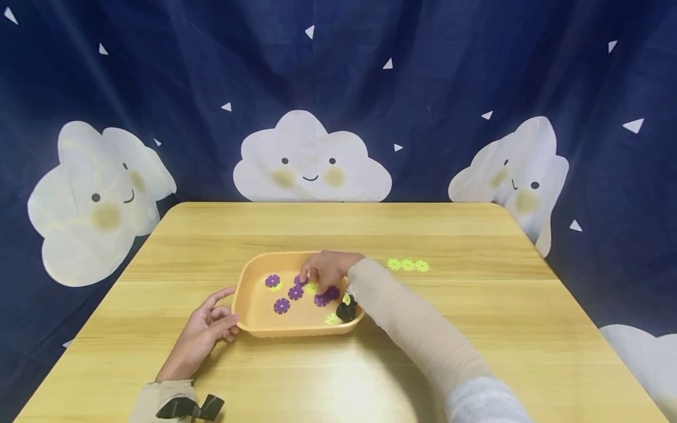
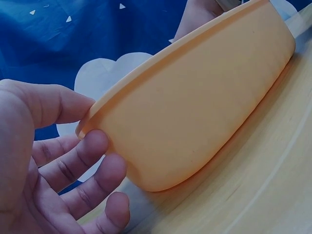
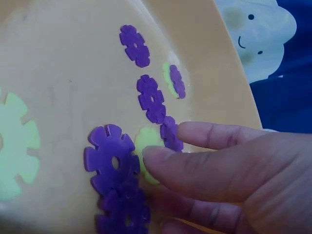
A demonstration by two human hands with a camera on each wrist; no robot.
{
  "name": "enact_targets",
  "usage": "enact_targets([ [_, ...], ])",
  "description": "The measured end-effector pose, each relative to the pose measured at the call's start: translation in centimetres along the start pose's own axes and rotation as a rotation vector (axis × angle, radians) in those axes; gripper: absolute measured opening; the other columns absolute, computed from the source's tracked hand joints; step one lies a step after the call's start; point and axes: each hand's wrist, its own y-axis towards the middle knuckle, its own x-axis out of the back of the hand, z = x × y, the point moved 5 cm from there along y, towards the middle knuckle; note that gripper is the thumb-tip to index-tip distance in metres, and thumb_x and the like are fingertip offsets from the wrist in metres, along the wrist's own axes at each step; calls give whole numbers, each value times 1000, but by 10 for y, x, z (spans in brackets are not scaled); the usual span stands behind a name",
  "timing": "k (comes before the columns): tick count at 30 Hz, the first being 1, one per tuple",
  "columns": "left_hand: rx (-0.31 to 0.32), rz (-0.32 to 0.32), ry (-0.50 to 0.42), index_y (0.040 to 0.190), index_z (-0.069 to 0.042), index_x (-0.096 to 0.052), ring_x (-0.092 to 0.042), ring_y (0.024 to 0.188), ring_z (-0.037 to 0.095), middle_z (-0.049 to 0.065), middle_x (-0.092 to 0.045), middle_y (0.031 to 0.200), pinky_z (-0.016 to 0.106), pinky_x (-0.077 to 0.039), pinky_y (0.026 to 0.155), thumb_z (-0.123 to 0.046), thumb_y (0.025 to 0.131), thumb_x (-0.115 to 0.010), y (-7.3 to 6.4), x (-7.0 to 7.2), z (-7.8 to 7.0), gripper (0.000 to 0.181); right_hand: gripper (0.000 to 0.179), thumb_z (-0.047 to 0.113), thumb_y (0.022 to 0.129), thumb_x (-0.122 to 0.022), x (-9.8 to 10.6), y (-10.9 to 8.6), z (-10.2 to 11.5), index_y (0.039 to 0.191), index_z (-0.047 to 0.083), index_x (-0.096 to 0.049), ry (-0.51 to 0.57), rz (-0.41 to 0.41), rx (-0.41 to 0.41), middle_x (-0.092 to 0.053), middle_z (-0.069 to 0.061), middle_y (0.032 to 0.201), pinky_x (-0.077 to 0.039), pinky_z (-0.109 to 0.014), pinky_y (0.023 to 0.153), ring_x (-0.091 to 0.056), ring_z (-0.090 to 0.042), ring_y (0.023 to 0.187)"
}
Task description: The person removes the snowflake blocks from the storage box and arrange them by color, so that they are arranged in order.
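Observation:
An orange plastic basin [image 1: 254, 320] stands on the table, with several purple notched flower-shaped discs [image 1: 282, 305] and yellow-green ones [image 1: 333, 319] lying inside. My left hand [image 1: 203, 326] holds the basin's left end, thumb and forefinger at the rim and the other fingers bent beside the outer wall [image 2: 190, 97]. Inside the basin is my right hand [image 1: 330, 267], reaching down over the discs. In the right wrist view its thumb overlaps a yellow-green disc [image 3: 146, 139], and the forefinger tip is right at a purple disc [image 3: 170, 134]. Thumb and forefinger are apart.
Three yellow-green discs [image 1: 408, 265] lie in a row on the wooden table [image 1: 476, 294], right of the basin. A dark blue curtain [image 1: 338, 70] with smiling clouds hangs behind the table. Black straps sit at both wrists.

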Motion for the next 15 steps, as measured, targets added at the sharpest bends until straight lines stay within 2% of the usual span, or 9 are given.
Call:
enact_targets([
  [4, 3, -3, 2, 147, 3, -27, -61, 72, 16, 7, -60, 85, 29, -56, 61, -1, 93, -61, 1, -1, 1, 64, 44, -7, 78, -74, -3, 4, -3, 117, 10, -65, 22, 15, 32, -62, -2, 101, -47, -22, 86, -57, -11, 89],
  [7, 1, 0, 4, 147, 3, -26, -61, 72, 16, 7, -60, 85, 29, -56, 61, -1, 93, -60, 1, -1, 1, 64, 43, -5, 78, -76, -5, 6, -4, 117, 10, -66, 12, 24, 43, -62, -3, 97, -49, -21, 80, -56, -11, 85],
  [15, 2, -9, 3, 146, 4, -27, -61, 72, 15, 6, -60, 84, 28, -56, 61, -1, 93, -60, 0, -1, 1, 63, 43, -3, 75, -79, -6, 7, -3, 114, 13, -67, -31, 14, 11, -63, -1, 90, -50, -21, 75, -57, -10, 80],
])
